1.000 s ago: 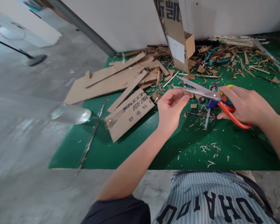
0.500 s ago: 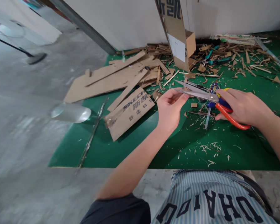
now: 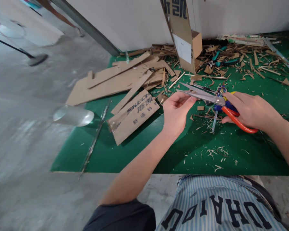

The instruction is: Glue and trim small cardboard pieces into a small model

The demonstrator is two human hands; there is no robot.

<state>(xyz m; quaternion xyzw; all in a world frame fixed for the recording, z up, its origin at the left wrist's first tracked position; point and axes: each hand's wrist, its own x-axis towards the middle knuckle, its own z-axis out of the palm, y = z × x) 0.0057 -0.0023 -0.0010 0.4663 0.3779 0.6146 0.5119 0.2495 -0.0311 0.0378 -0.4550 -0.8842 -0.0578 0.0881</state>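
My right hand (image 3: 252, 109) is closed around the red handle of a pair of scissors (image 3: 204, 96), whose blades point left and stand a little apart. Close to the blades, my left hand (image 3: 175, 110) is pinched, thumb against fingers. Whatever sits in that pinch is too small or too hidden to make out. Beneath the scissors lies a blue and yellow tool (image 3: 218, 108) with a clear stick poking out of it, partly covered by my right hand. A small cardboard square (image 3: 200, 108) rests on the table just right of my left fingers.
The green table (image 3: 139, 154) carries cardboard sheets (image 3: 106, 83), a printed cardboard piece (image 3: 137, 117) and a clear bottle-like cylinder (image 3: 73, 116) at its left edge. A tall cardboard strip (image 3: 183, 41) stands at the back among scraps and teal-handled pliers (image 3: 219, 57).
Both hands stay almost in place; my left hand has shifted very slightly right along the scissor blades. At the far upper left, someone's leg has come into view.
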